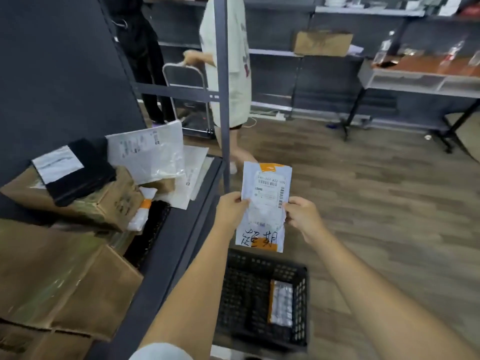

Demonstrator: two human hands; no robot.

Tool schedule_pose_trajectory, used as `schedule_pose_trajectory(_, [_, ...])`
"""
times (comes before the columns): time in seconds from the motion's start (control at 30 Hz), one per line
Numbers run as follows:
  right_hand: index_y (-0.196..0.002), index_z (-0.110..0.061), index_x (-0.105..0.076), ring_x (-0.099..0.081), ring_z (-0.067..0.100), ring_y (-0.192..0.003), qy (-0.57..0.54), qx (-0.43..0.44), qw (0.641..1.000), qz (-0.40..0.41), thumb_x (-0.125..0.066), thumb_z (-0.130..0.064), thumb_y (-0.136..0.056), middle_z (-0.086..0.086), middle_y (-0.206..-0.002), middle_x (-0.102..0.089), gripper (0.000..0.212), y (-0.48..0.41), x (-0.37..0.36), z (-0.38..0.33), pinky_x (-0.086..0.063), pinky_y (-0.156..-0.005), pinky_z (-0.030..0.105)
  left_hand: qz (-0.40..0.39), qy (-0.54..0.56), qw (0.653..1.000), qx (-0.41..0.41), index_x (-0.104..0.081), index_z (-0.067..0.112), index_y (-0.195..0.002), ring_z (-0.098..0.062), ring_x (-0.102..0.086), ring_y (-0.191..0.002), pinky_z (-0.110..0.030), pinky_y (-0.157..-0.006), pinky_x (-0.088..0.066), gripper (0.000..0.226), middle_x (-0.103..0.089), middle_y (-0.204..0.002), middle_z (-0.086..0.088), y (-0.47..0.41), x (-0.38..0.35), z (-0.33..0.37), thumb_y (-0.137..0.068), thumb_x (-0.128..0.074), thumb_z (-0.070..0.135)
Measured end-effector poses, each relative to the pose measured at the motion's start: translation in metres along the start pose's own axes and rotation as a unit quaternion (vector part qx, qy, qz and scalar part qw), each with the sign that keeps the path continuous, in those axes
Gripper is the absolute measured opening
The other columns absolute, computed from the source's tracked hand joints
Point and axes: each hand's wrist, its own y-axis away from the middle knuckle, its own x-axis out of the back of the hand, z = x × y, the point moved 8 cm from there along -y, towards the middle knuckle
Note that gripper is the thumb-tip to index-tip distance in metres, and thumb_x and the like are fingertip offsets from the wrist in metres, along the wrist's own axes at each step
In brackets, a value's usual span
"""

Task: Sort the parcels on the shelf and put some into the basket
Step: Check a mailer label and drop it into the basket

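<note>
A flat white plastic mailer parcel with orange bands at top and bottom [264, 203] is held upright in the air, just off the shelf's front edge; in this view its lower edge meets the far rim of the black lattice plastic basket [262, 259] on the wooden floor. Its upper half carries a printed shipping label with barcodes, its lower part large black handwritten characters, and the film is creased about the middle. The left grip [230, 209] pinches the parcel's left edge with curled fingers; the right grip [303, 216] pinches the right edge at like height. Inside the basket, by its right wall, lies a second orange-edged silvery parcel [281, 305]. The dark grey metal shelf [187, 224] to the left bears brown cardboard boxes [98, 201], a black bag with a white label [78, 170] and pale plastic mailers [148, 152]
</note>
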Motion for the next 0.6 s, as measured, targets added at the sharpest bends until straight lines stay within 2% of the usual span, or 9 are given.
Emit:
schedule_pose_trajectory(0.07, [-0.081, -0.017, -0.068, -0.067, 0.022, -0.081, -0.002, -0.02, 1.0, 0.011, -0.055, -0.008, -0.088, 0.002, -0.089, -0.074, 0.017, -0.001, 0.006, 0.026, -0.052, -0.071, 0.039, -0.015, -0.001, 1.0, 0.009, -0.053, 0.016, -0.082, -0.019, -0.045, -0.076, -0.032, -0.071, -0.036, 0.015, -0.049, -0.081, -0.011, -0.001, -0.013, -0.02, -0.09, -0.053, 0.002])
schedule_pose_trajectory(0.17, [-0.08, -0.016, -0.067, -0.066, 0.017, -0.072, 0.002, -0.058, 0.998, 0.021, -0.055, -0.006, -0.089, 0.003, -0.087, -0.073, 0.018, -0.002, 0.012, 0.069, -0.051, -0.063, 0.031, -0.024, 0.006, 0.999, 0.046, -0.062, 0.016, -0.08, -0.02, -0.052, -0.078, -0.034, -0.074, -0.043, 0.022, -0.061, -0.08, -0.006, -0.001, -0.03, -0.058, -0.088, -0.052, -0.002])
schedule_pose_trajectory(0.23, [-0.081, -0.014, -0.067, -0.067, 0.019, -0.071, 0.003, -0.082, 0.996, 0.021, -0.055, -0.006, -0.089, 0.004, -0.087, -0.074, 0.016, -0.006, 0.015, 0.101, -0.054, -0.065, 0.035, -0.035, 0.006, 0.997, 0.067, -0.063, 0.018, -0.076, -0.02, -0.051, -0.08, -0.033, -0.075, -0.041, 0.028, -0.061, -0.083, -0.006, -0.002, -0.044, -0.086, -0.086, -0.049, -0.005])
schedule_pose_trajectory(0.3, [-0.082, -0.014, -0.067, -0.068, 0.02, -0.072, 0.009, -0.104, 0.994, 0.021, -0.056, -0.006, -0.089, 0.004, -0.086, -0.074, 0.015, -0.011, 0.018, 0.133, -0.056, -0.071, 0.038, -0.042, 0.002, 0.995, 0.088, -0.064, 0.014, -0.083, -0.02, -0.052, -0.082, -0.033, -0.076, -0.042, 0.026, -0.061, -0.087, -0.007, -0.006, -0.06, -0.117, -0.086, -0.048, -0.007])
schedule_pose_trajectory(0.37, [-0.082, -0.015, -0.066, -0.068, 0.018, -0.069, 0.017, -0.124, 0.992, 0.024, -0.056, -0.006, -0.089, 0.002, -0.081, -0.074, 0.016, -0.018, 0.025, 0.168, -0.056, -0.07, 0.037, -0.049, -0.008, 0.993, 0.112, -0.065, 0.013, -0.091, -0.021, -0.053, -0.084, -0.032, -0.077, -0.042, 0.027, -0.062, -0.091, -0.007, -0.009, -0.08, -0.15, -0.087, -0.047, -0.007])
schedule_pose_trajectory(0.5, [-0.083, -0.02, -0.065, -0.067, 0.022, -0.079, 0.03, -0.175, 0.983, 0.035, -0.055, -0.007, -0.089, 0.005, -0.09, -0.073, 0.018, -0.035, 0.043, 0.247, -0.054, -0.073, 0.038, -0.069, -0.048, 0.985, 0.148, -0.055, 0.016, -0.077, -0.018, -0.044, -0.082, -0.031, -0.075, -0.035, 0.026, -0.054, -0.085, -0.007, -0.011, -0.129, -0.223, -0.087, -0.044, -0.006])
schedule_pose_trajectory(0.6, [-0.086, -0.018, -0.065, -0.063, 0.025, -0.078, 0.039, -0.208, 0.976, 0.047, -0.055, -0.008, -0.088, 0.008, -0.091, -0.072, 0.014, -0.048, 0.058, 0.311, -0.051, -0.074, 0.04, -0.072, -0.062, 0.979, 0.18, -0.047, 0.016, -0.075, -0.017, -0.038, -0.083, -0.03, -0.074, -0.032, 0.026, -0.047, -0.085, -0.007, -0.011, -0.17, -0.28, -0.086, -0.042, -0.007])
